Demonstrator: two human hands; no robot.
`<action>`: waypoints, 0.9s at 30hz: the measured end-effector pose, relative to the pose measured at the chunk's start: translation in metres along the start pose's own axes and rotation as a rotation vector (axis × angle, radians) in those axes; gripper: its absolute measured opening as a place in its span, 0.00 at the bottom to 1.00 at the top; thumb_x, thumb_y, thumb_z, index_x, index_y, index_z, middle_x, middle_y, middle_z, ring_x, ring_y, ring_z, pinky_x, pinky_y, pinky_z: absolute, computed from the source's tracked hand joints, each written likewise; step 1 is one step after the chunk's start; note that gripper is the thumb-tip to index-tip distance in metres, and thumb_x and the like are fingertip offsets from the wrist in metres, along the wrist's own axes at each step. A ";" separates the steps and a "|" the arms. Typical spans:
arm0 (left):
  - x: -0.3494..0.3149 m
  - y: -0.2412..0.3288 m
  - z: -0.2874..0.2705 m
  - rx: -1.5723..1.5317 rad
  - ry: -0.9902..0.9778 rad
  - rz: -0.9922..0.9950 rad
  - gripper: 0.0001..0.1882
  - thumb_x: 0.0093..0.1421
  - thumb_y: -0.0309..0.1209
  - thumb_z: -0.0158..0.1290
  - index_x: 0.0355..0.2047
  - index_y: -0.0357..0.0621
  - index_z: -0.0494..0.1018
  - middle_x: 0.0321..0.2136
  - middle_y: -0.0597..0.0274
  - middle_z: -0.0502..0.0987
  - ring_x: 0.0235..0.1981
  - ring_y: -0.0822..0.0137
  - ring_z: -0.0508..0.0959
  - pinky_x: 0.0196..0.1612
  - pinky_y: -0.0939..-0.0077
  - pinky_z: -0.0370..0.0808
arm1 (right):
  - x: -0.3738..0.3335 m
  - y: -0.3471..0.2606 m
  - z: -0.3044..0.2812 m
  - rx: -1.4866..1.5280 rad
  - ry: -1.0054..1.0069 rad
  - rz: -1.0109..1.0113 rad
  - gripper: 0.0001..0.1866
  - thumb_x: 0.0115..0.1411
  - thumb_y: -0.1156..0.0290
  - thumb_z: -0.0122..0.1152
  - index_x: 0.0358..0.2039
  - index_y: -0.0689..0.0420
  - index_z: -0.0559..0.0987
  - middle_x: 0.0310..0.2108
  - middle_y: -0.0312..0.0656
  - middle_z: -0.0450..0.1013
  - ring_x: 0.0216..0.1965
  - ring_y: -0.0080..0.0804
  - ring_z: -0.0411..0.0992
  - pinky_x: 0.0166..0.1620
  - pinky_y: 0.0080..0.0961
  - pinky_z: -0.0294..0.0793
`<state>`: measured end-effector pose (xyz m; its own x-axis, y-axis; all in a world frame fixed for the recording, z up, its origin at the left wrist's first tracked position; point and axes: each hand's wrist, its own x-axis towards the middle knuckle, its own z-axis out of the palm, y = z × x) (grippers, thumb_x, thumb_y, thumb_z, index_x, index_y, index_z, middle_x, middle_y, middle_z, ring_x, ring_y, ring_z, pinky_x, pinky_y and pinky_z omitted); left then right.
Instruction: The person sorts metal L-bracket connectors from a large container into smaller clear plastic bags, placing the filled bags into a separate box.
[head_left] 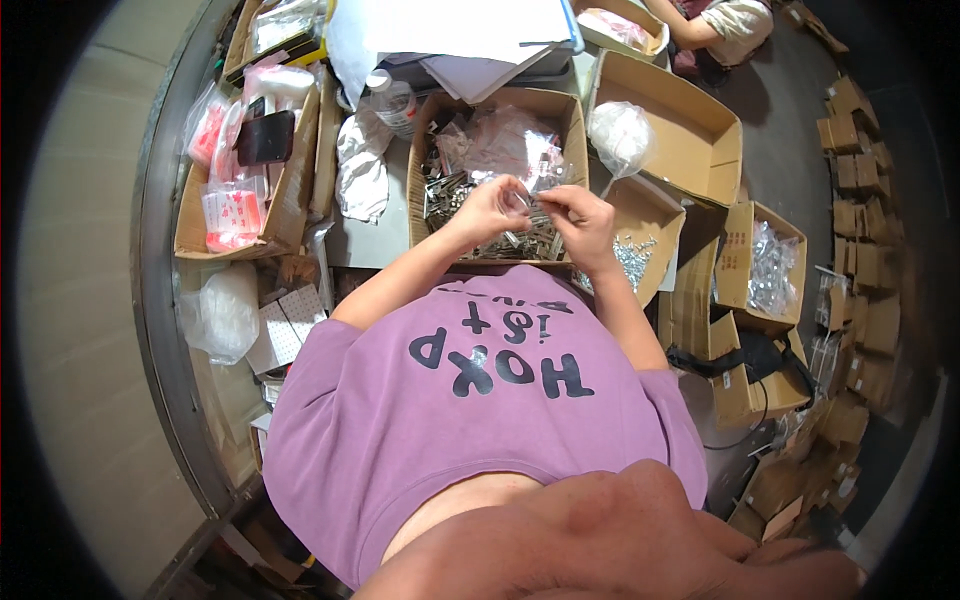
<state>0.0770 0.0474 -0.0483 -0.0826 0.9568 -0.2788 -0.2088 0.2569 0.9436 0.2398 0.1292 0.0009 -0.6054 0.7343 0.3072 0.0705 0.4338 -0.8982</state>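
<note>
- Nearest to the camera is the person's own body in a purple shirt (470, 420) with dark print; both forearms go up from it toward the middle of the picture.
- The left hand (488, 208) has its grip closed: thumb and fingertips pinch the edge of a small clear plastic bag (522, 198), which is held between the two hands.
- The right hand (582, 222) has its grip closed too, the fingers curled, pinching a small metal part (541, 212) at the bag. Whether the part is already inside the bag, I cannot tell.
- The two hands are almost touching, just above the front wall of an open cardboard box (575, 125).
- Directly under and behind the hands, this box holds a pile of small metal parts (455, 190) and more clear bags (505, 135) on top of them.
- Just right of the right hand, a smaller carton (655, 205) holds loose silver screws (632, 258).
- Farther right, another carton (740, 250) is filled with shiny bagged pieces (772, 265).
- On the left of the worktop (365, 240), a long carton (190, 225) holds packets with red print (232, 215) and a black wallet-like thing (266, 137).
- Behind the central box lie crumpled silver foil (362, 165), a plastic bottle (395, 100) and a stack of white papers (470, 35).
- At the far right stands a large carton (700, 150) with a white bag (620, 135) at its corner.
- At the top edge, another person's arm (725, 25) is seen beside a further box.
</note>
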 end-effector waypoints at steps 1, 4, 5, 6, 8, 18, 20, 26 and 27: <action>0.001 -0.008 0.003 0.074 -0.014 0.059 0.19 0.44 0.20 0.61 0.36 0.37 0.65 0.27 0.65 0.71 0.30 0.76 0.71 0.33 0.81 0.71 | 0.001 -0.002 0.003 -0.056 -0.087 -0.069 0.09 0.47 0.80 0.61 0.31 0.59 0.79 0.29 0.43 0.76 0.30 0.34 0.74 0.36 0.26 0.74; 0.000 -0.001 0.016 0.036 -0.052 0.113 0.18 0.44 0.20 0.61 0.33 0.40 0.66 0.29 0.67 0.70 0.30 0.78 0.69 0.34 0.83 0.69 | -0.002 -0.002 0.009 -0.199 -0.295 -0.105 0.08 0.50 0.72 0.61 0.32 0.56 0.79 0.28 0.46 0.75 0.29 0.41 0.72 0.34 0.31 0.71; -0.002 0.002 0.017 -0.037 -0.070 0.077 0.18 0.43 0.20 0.61 0.34 0.40 0.67 0.29 0.68 0.70 0.30 0.78 0.69 0.34 0.83 0.69 | -0.004 -0.003 0.006 -0.161 -0.299 -0.054 0.07 0.50 0.72 0.61 0.32 0.57 0.79 0.28 0.46 0.75 0.30 0.40 0.73 0.35 0.30 0.71; -0.004 0.005 0.018 -0.110 -0.087 0.040 0.18 0.43 0.20 0.61 0.34 0.40 0.67 0.29 0.69 0.69 0.31 0.78 0.69 0.34 0.83 0.68 | -0.005 -0.005 0.002 -0.123 -0.304 -0.004 0.07 0.51 0.72 0.60 0.32 0.58 0.80 0.29 0.46 0.75 0.30 0.39 0.73 0.35 0.29 0.72; -0.005 0.002 0.017 -0.147 -0.102 0.020 0.18 0.43 0.20 0.61 0.34 0.40 0.67 0.29 0.70 0.69 0.30 0.79 0.68 0.34 0.84 0.68 | -0.014 0.011 -0.009 0.017 -0.089 0.064 0.07 0.54 0.71 0.59 0.31 0.60 0.80 0.28 0.43 0.76 0.29 0.30 0.74 0.35 0.24 0.72; -0.008 0.011 0.020 -0.037 -0.112 -0.014 0.19 0.43 0.22 0.63 0.35 0.42 0.68 0.27 0.72 0.67 0.28 0.80 0.66 0.33 0.85 0.65 | -0.017 0.161 -0.062 -0.918 0.073 0.457 0.14 0.52 0.68 0.54 0.39 0.53 0.79 0.37 0.53 0.73 0.37 0.52 0.72 0.43 0.39 0.71; -0.007 0.006 0.018 -0.029 -0.107 0.018 0.19 0.43 0.22 0.62 0.35 0.42 0.67 0.27 0.72 0.68 0.28 0.80 0.66 0.33 0.86 0.65 | -0.018 0.173 -0.056 -0.963 0.013 0.413 0.14 0.52 0.69 0.53 0.40 0.53 0.78 0.37 0.54 0.73 0.36 0.54 0.72 0.42 0.40 0.71; -0.011 0.003 0.011 -0.070 -0.054 0.040 0.18 0.44 0.21 0.63 0.34 0.43 0.67 0.26 0.72 0.68 0.30 0.80 0.66 0.33 0.87 0.64 | -0.010 0.183 -0.048 -0.906 0.089 0.465 0.11 0.50 0.72 0.52 0.34 0.56 0.77 0.35 0.57 0.73 0.36 0.55 0.72 0.41 0.44 0.72; -0.011 0.002 0.011 -0.066 -0.041 0.058 0.18 0.44 0.21 0.62 0.33 0.43 0.67 0.27 0.72 0.68 0.29 0.80 0.66 0.33 0.87 0.64 | -0.006 0.179 -0.049 -0.906 0.085 0.463 0.11 0.50 0.72 0.52 0.34 0.56 0.77 0.35 0.57 0.73 0.36 0.55 0.72 0.41 0.44 0.72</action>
<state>0.0880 0.0390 -0.0412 -0.0570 0.9748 -0.2155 -0.2686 0.1930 0.9437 0.2951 0.2282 -0.1464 -0.3104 0.9496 0.0433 0.8780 0.3039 -0.3698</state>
